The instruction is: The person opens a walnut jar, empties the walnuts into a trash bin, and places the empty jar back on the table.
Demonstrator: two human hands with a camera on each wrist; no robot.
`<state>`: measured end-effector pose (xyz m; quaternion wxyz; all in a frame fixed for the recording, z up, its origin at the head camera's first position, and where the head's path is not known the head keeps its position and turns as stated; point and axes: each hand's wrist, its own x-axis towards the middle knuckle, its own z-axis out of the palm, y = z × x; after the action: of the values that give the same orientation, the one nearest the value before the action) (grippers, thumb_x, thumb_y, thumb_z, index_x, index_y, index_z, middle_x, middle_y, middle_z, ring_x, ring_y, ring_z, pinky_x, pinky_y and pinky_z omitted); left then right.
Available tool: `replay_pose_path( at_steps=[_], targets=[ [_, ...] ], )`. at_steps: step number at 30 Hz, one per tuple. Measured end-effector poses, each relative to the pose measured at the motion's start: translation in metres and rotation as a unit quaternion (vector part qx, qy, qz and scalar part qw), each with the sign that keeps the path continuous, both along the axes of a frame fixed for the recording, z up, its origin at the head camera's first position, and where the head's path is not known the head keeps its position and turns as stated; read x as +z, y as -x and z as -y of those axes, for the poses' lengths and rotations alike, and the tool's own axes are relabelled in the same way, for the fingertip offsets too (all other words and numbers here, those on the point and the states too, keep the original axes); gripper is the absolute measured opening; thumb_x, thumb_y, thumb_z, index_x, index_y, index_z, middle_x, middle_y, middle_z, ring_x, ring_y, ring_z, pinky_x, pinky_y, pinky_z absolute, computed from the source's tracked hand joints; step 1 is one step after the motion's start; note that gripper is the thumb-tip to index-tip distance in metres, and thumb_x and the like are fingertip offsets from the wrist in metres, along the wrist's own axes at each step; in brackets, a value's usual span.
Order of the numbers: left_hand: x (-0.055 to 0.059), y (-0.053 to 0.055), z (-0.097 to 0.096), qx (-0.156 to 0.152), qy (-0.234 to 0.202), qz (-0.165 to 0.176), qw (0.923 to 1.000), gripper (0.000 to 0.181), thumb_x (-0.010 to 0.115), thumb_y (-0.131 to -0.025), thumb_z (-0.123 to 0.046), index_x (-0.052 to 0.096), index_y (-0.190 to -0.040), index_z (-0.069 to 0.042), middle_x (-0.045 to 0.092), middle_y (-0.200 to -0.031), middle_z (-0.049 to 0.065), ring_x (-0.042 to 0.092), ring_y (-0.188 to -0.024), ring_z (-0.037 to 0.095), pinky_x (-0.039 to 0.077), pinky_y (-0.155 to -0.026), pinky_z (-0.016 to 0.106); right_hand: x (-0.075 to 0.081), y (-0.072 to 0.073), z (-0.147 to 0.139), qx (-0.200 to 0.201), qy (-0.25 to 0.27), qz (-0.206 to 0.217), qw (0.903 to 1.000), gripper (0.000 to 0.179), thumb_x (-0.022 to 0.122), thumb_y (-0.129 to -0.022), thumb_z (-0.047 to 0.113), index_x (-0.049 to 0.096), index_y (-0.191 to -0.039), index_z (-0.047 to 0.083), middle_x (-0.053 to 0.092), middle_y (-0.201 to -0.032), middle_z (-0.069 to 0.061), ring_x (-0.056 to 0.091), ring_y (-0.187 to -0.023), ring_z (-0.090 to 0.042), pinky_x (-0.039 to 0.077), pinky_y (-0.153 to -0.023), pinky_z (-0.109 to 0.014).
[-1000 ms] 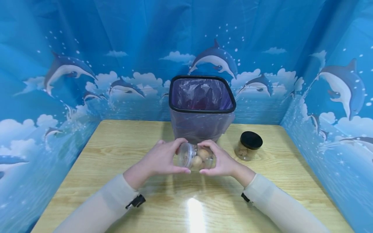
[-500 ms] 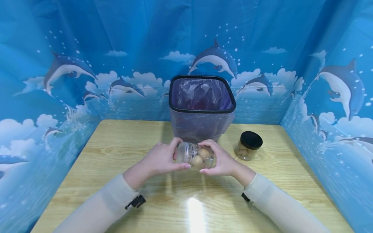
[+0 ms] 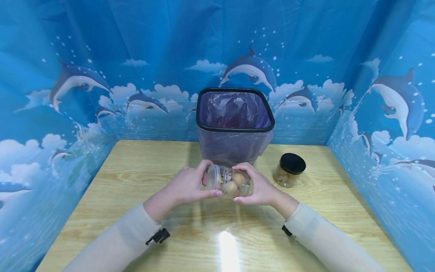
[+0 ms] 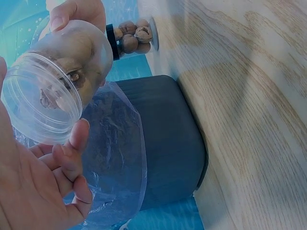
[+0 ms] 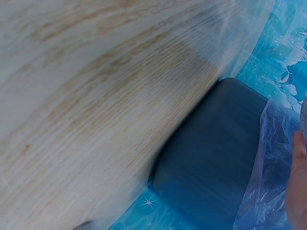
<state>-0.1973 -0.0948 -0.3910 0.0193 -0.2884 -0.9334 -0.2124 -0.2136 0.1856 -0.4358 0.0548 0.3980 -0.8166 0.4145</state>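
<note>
A clear jar [image 3: 234, 182] of round, tan nuts lies sideways between my hands above the table, in front of the bin. My left hand [image 3: 190, 184] grips its clear, ridged lid [image 3: 214, 177] with thumb and fingers. From the other side my right hand [image 3: 256, 187] holds the jar's base end. In the left wrist view, the lid [image 4: 41, 98] faces my left palm, with curled fingers [image 4: 72, 165] at its lower edge. Beyond it, the right hand [image 4: 86, 12] grips the jar body. Only part of the right hand [image 5: 297, 187] shows in the right wrist view.
A dark bin [image 3: 234, 145] with a purplish plastic liner stands behind the hands. To its right is a second jar [image 3: 287, 175] with a black lid and nuts inside. Blue dolphin-print curtains [image 3: 156, 49] enclose the wood-grain table [image 3: 146, 166] at the back and sides.
My left fingers and the lid end have shifted slightly left, and a dark speckled band now shows at the jar's neck. The right hand stays nearly still.
</note>
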Motion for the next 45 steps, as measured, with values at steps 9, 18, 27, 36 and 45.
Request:
replay_pose_path(
  at_steps=[9,18,27,36,45],
  targets=[
    [0.001,-0.001,0.001,0.0,-0.007,0.012,0.9999,0.088,0.067,-0.08,-0.071,0.042,-0.14,-0.011,0.061,-0.078,-0.012,0.054,-0.064,0.006,0.047,-0.088,0.043,0.004,-0.004,-0.002,-0.006,0.002,-0.006,1.0,0.09,0.092,-0.066,0.024,0.045,-0.142,0.013,0.05,-0.14,-0.006,0.05,-0.126,-0.025,0.041,-0.108,-0.043],
    [-0.001,-0.001,0.006,-0.003,-0.02,0.014,0.9997,0.092,0.068,-0.08,-0.069,0.04,-0.143,-0.008,0.064,-0.084,-0.008,0.053,-0.063,0.004,0.047,-0.085,0.039,0.007,-0.004,-0.003,-0.002,0.008,-0.007,0.9999,0.089,0.092,-0.066,0.025,0.045,-0.141,0.012,0.05,-0.139,-0.006,0.05,-0.126,-0.024,0.041,-0.108,-0.04],
    [-0.004,-0.002,0.011,-0.005,-0.027,0.021,0.9994,0.095,0.068,-0.08,-0.07,0.038,-0.145,-0.008,0.063,-0.086,-0.01,0.052,-0.063,0.004,0.046,-0.091,0.043,0.007,-0.003,-0.006,-0.004,0.016,-0.026,0.9995,0.092,0.093,-0.061,0.016,0.045,-0.139,0.004,0.053,-0.134,-0.014,0.052,-0.122,-0.025,0.041,-0.107,-0.034],
    [-0.011,-0.003,0.018,0.004,-0.042,0.032,0.9986,0.095,0.072,-0.08,-0.064,0.037,-0.147,-0.007,0.063,-0.09,-0.008,0.05,-0.061,0.005,0.044,-0.094,0.047,0.008,-0.006,-0.007,-0.015,0.016,-0.014,0.9997,0.092,0.093,-0.057,0.006,0.046,-0.136,-0.002,0.053,-0.132,-0.017,0.052,-0.121,-0.025,0.039,-0.107,-0.028],
    [-0.02,-0.003,0.024,0.01,-0.058,0.032,0.9978,0.098,0.072,-0.077,-0.069,0.037,-0.148,-0.011,0.061,-0.095,-0.011,0.05,-0.065,0.005,0.044,-0.089,0.042,0.007,-0.004,-0.012,0.002,0.036,-0.027,0.999,0.09,0.092,-0.064,0.018,0.046,-0.14,0.007,0.053,-0.135,-0.009,0.052,-0.123,-0.024,0.039,-0.108,-0.029]
  ],
)
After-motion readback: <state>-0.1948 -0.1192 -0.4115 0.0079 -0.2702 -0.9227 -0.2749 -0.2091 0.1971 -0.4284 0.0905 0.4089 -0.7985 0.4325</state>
